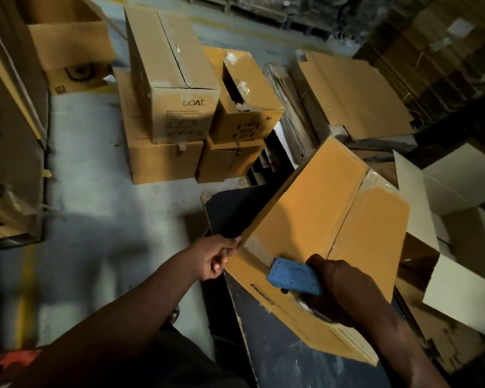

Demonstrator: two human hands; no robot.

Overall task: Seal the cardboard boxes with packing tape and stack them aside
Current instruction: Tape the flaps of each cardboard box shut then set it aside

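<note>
Here the cardboard box (319,208) sits between both hands, left hand (216,259) pinching its corner.

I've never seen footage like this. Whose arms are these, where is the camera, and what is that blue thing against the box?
There is no machine here. The single picture comes from a camera worn on a person's head, looking forward and down, so the two arms belong to the wearer. The left hand pinches the corner of a large cardboard box that is tilted over a dark work surface. The right hand holds a blue tape dispenser against the box's near edge, close to the seam between its flaps. Behind, on the grey floor, sit stacked boxes, one printed "boAt", and flattened cardboard sheets lie to the right.
</note>
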